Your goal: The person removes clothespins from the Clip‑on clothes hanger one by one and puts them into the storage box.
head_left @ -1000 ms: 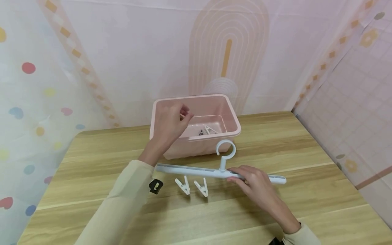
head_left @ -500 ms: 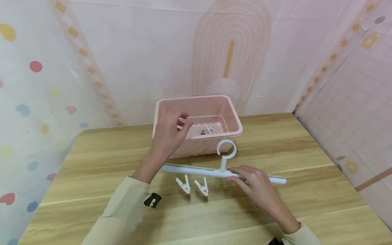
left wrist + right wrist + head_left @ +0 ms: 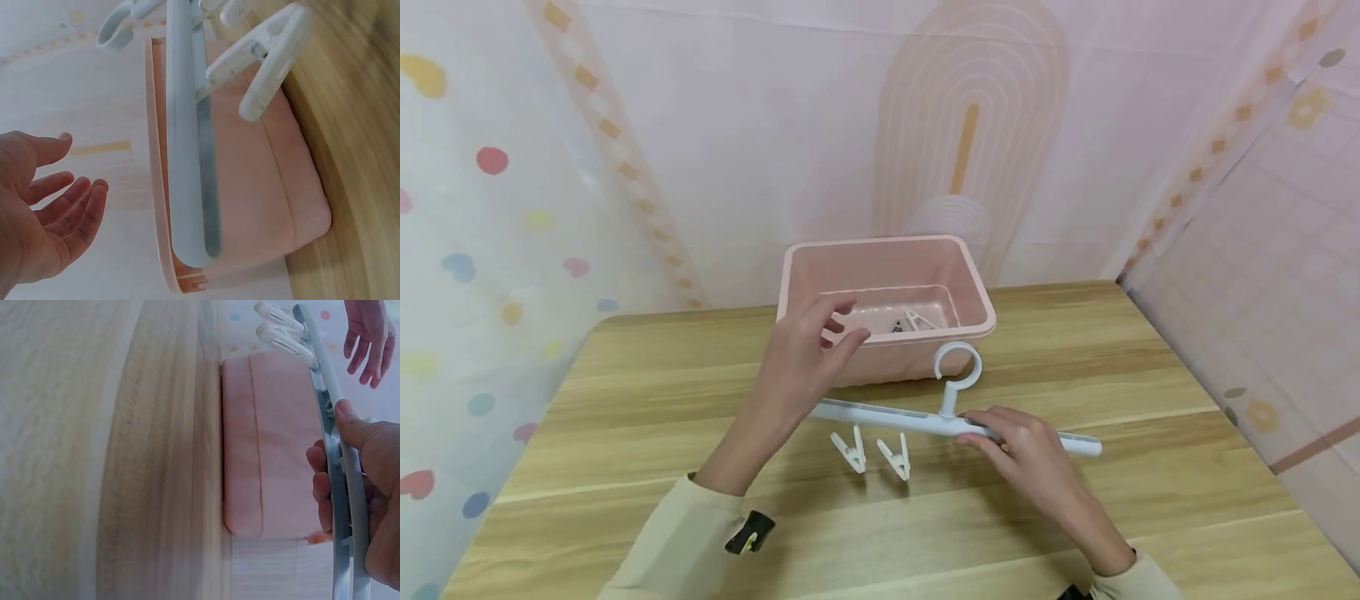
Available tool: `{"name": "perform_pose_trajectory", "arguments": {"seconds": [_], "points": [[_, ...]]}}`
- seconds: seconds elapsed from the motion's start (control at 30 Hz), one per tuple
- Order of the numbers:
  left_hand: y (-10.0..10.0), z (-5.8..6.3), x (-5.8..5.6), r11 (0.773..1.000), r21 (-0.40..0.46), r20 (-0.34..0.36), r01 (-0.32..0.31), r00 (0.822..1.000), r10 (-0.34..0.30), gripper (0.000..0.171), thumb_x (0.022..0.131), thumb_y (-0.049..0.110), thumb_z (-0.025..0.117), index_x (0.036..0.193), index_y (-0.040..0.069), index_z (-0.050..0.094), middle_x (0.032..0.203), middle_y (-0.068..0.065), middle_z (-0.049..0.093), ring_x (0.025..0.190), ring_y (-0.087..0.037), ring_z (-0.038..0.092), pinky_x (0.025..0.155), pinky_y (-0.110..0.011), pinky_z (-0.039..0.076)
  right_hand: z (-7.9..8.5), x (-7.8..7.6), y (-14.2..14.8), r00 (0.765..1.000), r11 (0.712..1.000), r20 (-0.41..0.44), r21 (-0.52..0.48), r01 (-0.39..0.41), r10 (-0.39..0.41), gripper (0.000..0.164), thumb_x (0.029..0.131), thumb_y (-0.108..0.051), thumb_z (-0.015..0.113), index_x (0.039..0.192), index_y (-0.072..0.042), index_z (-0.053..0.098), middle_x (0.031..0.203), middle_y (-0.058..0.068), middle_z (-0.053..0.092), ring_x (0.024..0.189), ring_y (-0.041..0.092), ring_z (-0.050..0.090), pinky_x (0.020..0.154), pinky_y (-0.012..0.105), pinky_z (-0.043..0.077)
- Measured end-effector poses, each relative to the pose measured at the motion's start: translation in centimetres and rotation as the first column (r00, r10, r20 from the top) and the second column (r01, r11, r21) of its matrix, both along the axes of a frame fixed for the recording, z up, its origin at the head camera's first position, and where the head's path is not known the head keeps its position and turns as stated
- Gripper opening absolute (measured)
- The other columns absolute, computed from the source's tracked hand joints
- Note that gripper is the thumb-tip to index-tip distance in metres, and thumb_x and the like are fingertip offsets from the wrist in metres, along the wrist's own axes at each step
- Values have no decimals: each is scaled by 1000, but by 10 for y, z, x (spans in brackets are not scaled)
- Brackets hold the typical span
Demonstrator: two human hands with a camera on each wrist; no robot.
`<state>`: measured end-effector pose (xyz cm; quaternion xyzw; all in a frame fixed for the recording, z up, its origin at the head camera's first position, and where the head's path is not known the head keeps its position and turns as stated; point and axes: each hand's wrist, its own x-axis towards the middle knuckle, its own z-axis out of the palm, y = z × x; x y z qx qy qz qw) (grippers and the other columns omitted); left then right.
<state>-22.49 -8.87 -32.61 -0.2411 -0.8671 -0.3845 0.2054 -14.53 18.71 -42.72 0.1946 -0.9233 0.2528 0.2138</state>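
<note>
A pale blue clip hanger [image 3: 880, 416] is held level in front of a pink bin, its round hook [image 3: 978, 367] up. My right hand [image 3: 1026, 454] grips the bar just right of the hook; in the right wrist view the thumb [image 3: 350, 425] lies on one side and fingers curl round the other. Two white clips, one left [image 3: 850, 451] and one right [image 3: 896, 457], hang from the bar's left half. My left hand [image 3: 797, 358] is by the bar's left end, fingers loosely bent and parted, holding nothing; it hides that end in the head view.
The pink bin [image 3: 887, 364] stands at the table's back, with a white clip [image 3: 919, 320] and a small dark-patterned piece [image 3: 897, 326] inside. Behind the wooden table [image 3: 985, 533] hangs a patterned cloth wall [image 3: 760, 150].
My left hand has come down and back from over the bin toward the bar's left end, and its fingers have spread apart. The right hand and the hanger stay nearly still.
</note>
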Motion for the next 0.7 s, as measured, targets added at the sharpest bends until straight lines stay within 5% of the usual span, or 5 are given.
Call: {"name": "perform_pose_trajectory", "arguments": {"seconds": [0.7], "points": [[-25, -31, 53, 990, 36, -99, -134, 986, 137, 39, 80, 10, 85, 114, 3, 67, 108, -10, 71, 85, -21, 71, 69, -31, 62, 0, -3, -2, 1000, 1000, -28, -31, -4, 3, 26, 84, -29, 79, 106, -16, 78, 82, -12, 70, 63, -6, 49, 54, 13, 41]]}}
